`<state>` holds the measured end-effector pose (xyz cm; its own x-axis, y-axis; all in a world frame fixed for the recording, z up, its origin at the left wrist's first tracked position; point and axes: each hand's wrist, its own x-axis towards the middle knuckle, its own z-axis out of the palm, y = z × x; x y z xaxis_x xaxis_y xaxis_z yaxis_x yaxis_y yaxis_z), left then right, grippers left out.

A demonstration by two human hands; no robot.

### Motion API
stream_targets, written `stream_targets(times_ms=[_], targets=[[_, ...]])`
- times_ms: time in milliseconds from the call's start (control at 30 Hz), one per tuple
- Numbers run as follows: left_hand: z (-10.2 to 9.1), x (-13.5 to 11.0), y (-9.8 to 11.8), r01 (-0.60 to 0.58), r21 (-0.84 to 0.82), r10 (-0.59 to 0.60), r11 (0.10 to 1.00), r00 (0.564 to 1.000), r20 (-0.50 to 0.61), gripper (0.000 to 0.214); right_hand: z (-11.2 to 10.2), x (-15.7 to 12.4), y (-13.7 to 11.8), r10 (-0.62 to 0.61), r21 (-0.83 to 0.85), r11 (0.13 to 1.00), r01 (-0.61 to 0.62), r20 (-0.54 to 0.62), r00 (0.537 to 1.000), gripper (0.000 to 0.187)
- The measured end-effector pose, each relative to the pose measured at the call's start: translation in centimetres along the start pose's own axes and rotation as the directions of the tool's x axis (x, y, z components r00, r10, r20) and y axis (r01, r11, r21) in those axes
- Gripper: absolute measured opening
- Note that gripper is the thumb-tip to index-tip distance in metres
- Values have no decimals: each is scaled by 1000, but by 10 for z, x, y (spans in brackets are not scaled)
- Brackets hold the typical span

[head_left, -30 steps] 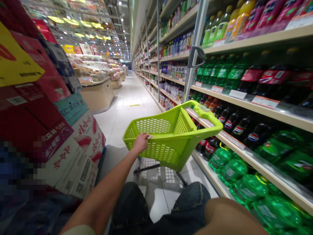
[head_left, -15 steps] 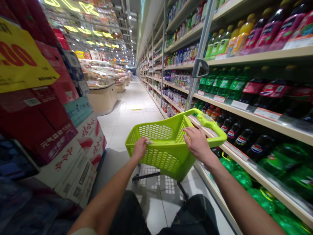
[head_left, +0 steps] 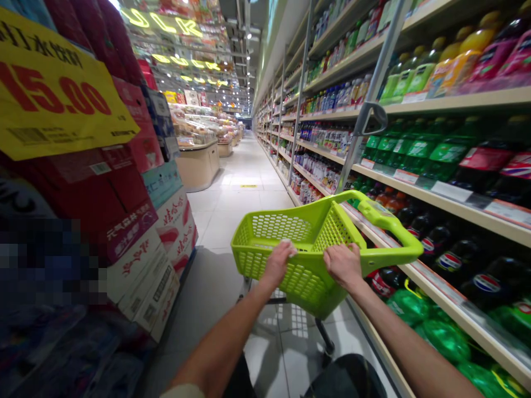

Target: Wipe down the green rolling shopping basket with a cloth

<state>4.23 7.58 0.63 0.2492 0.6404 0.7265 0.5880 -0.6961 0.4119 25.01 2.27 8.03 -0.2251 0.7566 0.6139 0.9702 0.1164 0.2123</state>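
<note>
A lime-green shopping cart point(head_left: 305, 279) stands side-on in front of me, its basket full of small round holes and its handle pointing right. My left hand point(head_left: 279, 262) is closed at the near rim, on a small crumpled white tissue point(head_left: 292, 250) that peeks out past the fingers. Further right along the same rim, my right hand point(head_left: 343, 264) is closed, with its fingers curled over the edge. The bottom of the basket is partly hidden by the near wall.
Shelves of drinks, among them green bottles point(head_left: 450, 146) and dark cola bottles point(head_left: 452, 260), run along the right. Stacked cartons point(head_left: 136, 271) with a yellow price sign point(head_left: 62, 94) stand on the left. A tiled aisle point(head_left: 244, 204) leads ahead past wooden display counters point(head_left: 199, 166).
My left hand has slid right along the rim with the tissue. My right hand has gone from fingers spread over the rim to curled round it. The view has turned left.
</note>
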Motion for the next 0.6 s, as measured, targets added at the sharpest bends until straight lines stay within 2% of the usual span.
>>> stream_targets(times_ms=[67,100,167,233,300,367,433,500,600], targets=[[24,4,19,-123,-27,124,992,992,27,32,3,2,1,-27,-1,1000,27,-17,999,28],[27,4,19,-163,-36,164,986,985,50,34,4,2,2,-40,-3,999,40,-23,999,27],[14,-2,-2,-190,-29,192,981,977,90,39,7,1,5,-58,-6,998,58,-26,998,27],[-17,-10,-38,-71,43,69,997,997,36,41,9,1,8,-56,-8,998,56,-24,998,28],[-45,-15,-68,77,102,-73,992,997,-39,38,9,2,9,-38,-7,999,38,-24,999,28],[-52,-12,-74,163,115,-154,980,985,-76,31,10,3,9,-22,-2,1000,22,-24,999,28],[-36,-4,-55,143,80,-142,986,990,-17,27,10,4,7,-11,6,1000,11,-22,1000,28],[-8,6,-21,78,25,-80,997,993,81,29,10,5,5,-4,17,1000,4,-19,1000,27],[24,17,18,130,56,-133,990,989,66,33,11,6,5,7,30,1000,-7,-21,1000,28]])
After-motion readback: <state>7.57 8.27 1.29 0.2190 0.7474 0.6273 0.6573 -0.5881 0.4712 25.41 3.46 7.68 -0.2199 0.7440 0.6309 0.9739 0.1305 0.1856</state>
